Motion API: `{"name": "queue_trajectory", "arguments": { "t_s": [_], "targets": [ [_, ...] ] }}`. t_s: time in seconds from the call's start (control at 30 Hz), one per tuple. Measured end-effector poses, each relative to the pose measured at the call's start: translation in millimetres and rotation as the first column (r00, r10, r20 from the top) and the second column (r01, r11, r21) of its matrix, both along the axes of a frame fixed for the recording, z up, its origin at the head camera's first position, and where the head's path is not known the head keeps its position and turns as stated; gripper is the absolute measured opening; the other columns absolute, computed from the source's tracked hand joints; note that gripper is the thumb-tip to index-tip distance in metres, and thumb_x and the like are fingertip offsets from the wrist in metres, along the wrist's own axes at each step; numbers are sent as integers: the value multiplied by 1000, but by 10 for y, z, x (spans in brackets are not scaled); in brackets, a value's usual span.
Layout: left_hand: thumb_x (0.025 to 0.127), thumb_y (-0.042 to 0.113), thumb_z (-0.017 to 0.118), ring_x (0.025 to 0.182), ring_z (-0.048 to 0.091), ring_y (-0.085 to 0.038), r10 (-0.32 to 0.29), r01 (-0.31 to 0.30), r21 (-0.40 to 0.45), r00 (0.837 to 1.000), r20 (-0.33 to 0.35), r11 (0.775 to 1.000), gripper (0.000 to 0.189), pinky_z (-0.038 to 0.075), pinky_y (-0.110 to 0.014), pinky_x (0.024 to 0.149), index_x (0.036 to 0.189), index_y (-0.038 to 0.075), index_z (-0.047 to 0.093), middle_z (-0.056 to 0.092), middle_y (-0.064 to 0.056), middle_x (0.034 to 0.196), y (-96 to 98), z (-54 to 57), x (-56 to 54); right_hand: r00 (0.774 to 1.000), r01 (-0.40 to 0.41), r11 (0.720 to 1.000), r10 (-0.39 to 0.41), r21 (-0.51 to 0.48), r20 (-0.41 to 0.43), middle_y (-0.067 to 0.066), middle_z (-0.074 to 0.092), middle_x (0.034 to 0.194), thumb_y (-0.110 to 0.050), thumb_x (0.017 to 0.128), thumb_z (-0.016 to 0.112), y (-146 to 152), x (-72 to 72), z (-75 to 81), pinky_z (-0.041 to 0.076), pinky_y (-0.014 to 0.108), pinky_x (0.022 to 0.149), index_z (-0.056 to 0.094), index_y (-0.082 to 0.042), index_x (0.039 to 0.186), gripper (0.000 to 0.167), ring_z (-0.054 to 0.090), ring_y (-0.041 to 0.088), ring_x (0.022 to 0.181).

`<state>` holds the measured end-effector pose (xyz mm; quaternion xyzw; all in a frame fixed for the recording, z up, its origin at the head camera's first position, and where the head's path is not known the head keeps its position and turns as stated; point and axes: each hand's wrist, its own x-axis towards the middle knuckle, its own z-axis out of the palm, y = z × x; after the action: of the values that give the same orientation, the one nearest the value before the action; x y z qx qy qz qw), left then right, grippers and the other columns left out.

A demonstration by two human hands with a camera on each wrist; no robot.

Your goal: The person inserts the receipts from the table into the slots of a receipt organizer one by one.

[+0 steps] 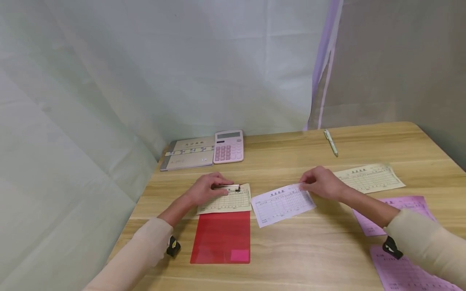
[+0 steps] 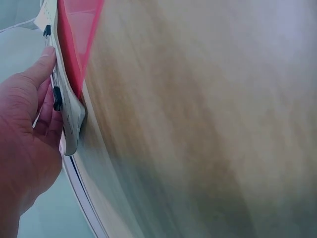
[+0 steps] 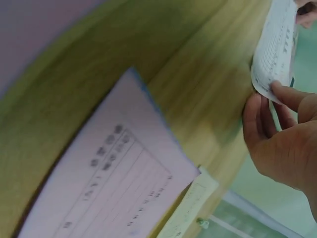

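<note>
Far left, at back of the wooden table (image 1: 291, 250): tan ledger book (image 1: 189, 153) w/ pink calculator (image 1: 228, 146) touching its right edge; both well apart from the hands. L hand (image 1: 207, 189) sits on the metal clip (image 1: 226, 187) at the top of the red plastic clipboard (image 1: 222, 238), fingers curled over it and, by the look of it, squeezing; a yellow printed form (image 1: 227, 201) lies under the clip. In the left wrist view the thumb (image 2: 42, 64) presses along the clip edge.

Just right of the board: white printed form (image 1: 282, 204), flat on the table, tilted; R hand (image 1: 322, 182) pinches its upper right corner, thumb and fingertips (image 3: 277, 91) closed on the edge.

Judgement: step in hand looks like feeding the white sheet under the clip; to do well, keep the clip fully open w/ L hand, slide the sheet in square to the yellow one, top edges flush, then ease the clip down so nothing skews.

Further right: second yellow form (image 1: 369, 177), pale green pen (image 1: 331, 142) behind it, two pink forms (image 1: 397, 214) near the right forearm.
</note>
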<state>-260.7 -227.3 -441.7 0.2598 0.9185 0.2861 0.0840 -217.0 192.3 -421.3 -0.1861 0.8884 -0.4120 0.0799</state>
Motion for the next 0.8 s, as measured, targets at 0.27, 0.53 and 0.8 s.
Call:
{"name": "queue_trajectory", "arguments": {
  "t_s": [0.27, 0.53, 0.8],
  "targets": [
    [95, 24, 83, 94, 56, -16, -22, 21, -43, 999, -29, 999, 39, 48, -33, 80, 133, 25, 77, 65, 10, 103, 11, 25, 13, 992, -30, 985, 51, -170, 118, 18, 78, 97, 1, 98, 73, -146, -76, 242, 62, 40, 69, 77, 10, 106, 12, 73, 22, 75],
    [96, 18, 82, 92, 56, -15, -56, 52, -70, 997, -54, 996, 38, 48, -32, 79, 133, 23, 77, 65, 10, 101, 18, 21, -7, 963, 2, 977, 56, -214, 264, 17, 78, 93, 2, 97, 74, -589, -183, 202, 63, 42, 69, 77, 11, 107, 13, 72, 20, 73],
    [94, 23, 84, 90, 56, -15, -34, 30, -84, 999, -42, 996, 39, 48, -31, 79, 132, 24, 77, 63, 10, 99, 32, 48, -10, 983, 8, 992, 15, -125, 184, 10, 76, 86, -2, 98, 75, -951, -192, 23, 56, 29, 61, 79, 6, 102, 10, 63, 16, 69]
  ]
}}
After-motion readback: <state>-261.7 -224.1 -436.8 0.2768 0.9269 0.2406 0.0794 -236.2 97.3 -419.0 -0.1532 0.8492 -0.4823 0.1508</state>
